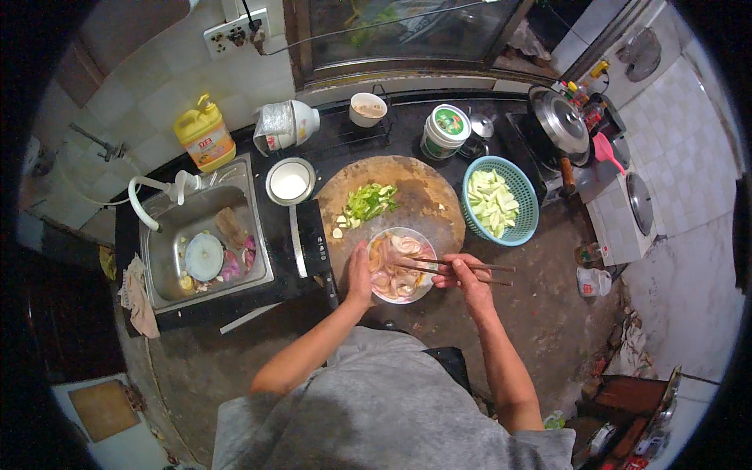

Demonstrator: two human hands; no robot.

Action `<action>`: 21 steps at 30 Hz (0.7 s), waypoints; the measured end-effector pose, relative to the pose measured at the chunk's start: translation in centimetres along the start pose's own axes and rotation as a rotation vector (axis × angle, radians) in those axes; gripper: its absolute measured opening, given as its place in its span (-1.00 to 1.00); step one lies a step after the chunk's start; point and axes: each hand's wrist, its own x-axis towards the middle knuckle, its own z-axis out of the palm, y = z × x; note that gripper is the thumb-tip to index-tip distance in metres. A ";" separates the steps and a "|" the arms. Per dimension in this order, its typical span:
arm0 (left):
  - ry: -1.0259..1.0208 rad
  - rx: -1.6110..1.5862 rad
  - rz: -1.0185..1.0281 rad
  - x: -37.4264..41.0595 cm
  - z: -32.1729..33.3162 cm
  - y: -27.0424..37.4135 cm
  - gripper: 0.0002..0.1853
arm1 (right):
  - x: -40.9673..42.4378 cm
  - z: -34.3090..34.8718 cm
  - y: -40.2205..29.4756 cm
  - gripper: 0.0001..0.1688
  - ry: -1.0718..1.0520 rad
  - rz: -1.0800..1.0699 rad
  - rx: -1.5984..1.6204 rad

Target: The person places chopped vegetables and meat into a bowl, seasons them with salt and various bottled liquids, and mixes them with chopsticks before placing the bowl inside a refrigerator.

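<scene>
My left hand (358,273) cups the left side of a white bowl (433,247) at the near edge of a round wooden chopping board (411,176). Pale pinkish slices (405,285), seemingly raw meat, fill the bowl in some liquid. Between the fingers of my right hand (470,277) is a pair of wooden chopsticks (499,268), their tips down among the slices. Chopped green peppers (371,202) and a few pale garlic pieces (338,233) lie on the board beyond the bowl. A black-bladed cleaver (311,235) rests along the board's left side, its handle towards me.
Right of the board, a blue plastic basket (531,205) holds pale green vegetable slices. Further right, a lidded pot (561,126) stands on the stove. Leftward are a white bowl (289,179) and a steel sink (161,258). A white tub (446,132) and yellow detergent jug (205,138) stand behind.
</scene>
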 end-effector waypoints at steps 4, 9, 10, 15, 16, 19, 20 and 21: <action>-0.015 -0.064 -0.044 -0.3 0.7 0.9 -0.40 | 0.5 1.9 1.9 -0.66 -0.024 -0.003 0.006; 0.010 -0.121 -0.051 -0.3 0.5 0.9 -0.40 | 1.2 1.7 2.5 -0.67 -0.023 -0.009 -0.183; 0.030 -0.086 -0.038 -0.5 0.9 1.1 -0.40 | 0.5 2.1 0.2 -0.67 -0.043 0.027 -0.117; 0.010 -0.129 -0.115 -0.6 1.4 2.1 -0.41 | -0.3 1.6 1.1 -0.69 -0.132 0.043 -0.212; -0.003 -0.143 -0.115 -0.3 1.0 1.5 -0.40 | -0.1 1.6 3.2 -0.69 -0.149 0.057 -0.248; -0.009 -0.082 -0.078 -0.4 0.8 1.9 -0.38 | 0.2 2.0 2.6 -0.68 -0.182 0.036 -0.313; -0.004 -0.045 -0.060 -0.5 0.8 2.2 -0.37 | -0.3 2.2 0.7 -0.68 -0.162 0.035 -0.287; -0.003 -0.030 -0.044 -0.4 0.6 1.8 -0.37 | -0.7 2.0 -0.4 -0.68 -0.138 0.035 -0.263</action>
